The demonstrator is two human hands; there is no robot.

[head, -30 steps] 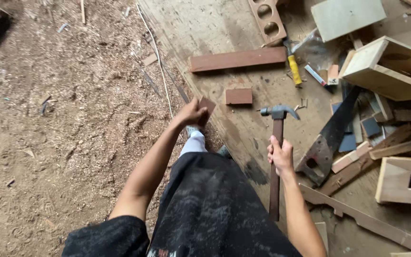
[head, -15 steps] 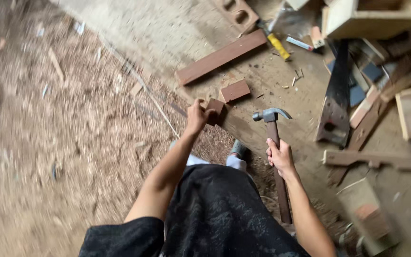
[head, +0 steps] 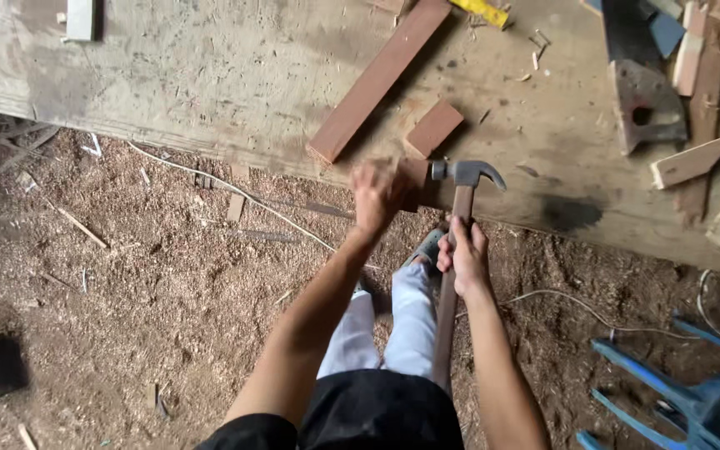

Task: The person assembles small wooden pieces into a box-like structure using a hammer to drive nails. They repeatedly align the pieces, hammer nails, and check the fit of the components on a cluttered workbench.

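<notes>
My left hand (head: pixel 379 193) grips a small reddish wood block (head: pixel 415 182) at the near edge of a worn plywood board (head: pixel 210 75). My right hand (head: pixel 463 257) is closed around the wooden handle of a claw hammer (head: pixel 460 193), whose steel head sits right beside the block, touching or nearly touching it. Another small reddish block (head: pixel 433 128) and a long reddish plank (head: pixel 377 79) lie on the board just beyond. My legs in light trousers (head: pixel 393 321) are below the hands.
Sawdust and wood chips cover the ground (head: pixel 127 292) at left. A thin white cord (head: pixel 235 192) runs across it. A dark metal tool (head: pixel 643 92) and wood offcuts (head: pixel 697 158) lie at upper right. A blue plastic object (head: pixel 693 400) stands at lower right.
The view has moved in closer over the board's edge. My left hand stays on the small block, and the hammer head has come up against it from the right.
</notes>
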